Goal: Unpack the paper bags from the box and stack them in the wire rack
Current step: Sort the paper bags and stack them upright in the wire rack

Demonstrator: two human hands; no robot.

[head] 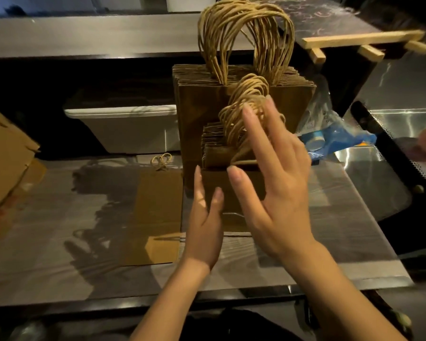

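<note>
Small paper bags (pixel 215 153) standing upright on surface (pixel 330 217); left hand (pixel 204 217) flat-fingered, pressing their front; right hand (pixel 276 193) fingers spread, touching handles (pixel 241 107)

There are two upright bundles of brown twisted-handle paper bags (pixel 197 112) (pixel 214 148), one flat brown paper bag (pixel 158 205), one tan cardboard box (pixel 3 156) and one white plastic tub (pixel 123 129).

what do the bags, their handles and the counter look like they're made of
Bags: brown kraft paper, matte, with thin stacked edges showing along the top.
Handles: twisted paper cord, tan; the spiral strands are visible.
Counter: probably brushed stainless steel, given the grey sheen and streaky reflections. A clear film may lie over it.
</note>
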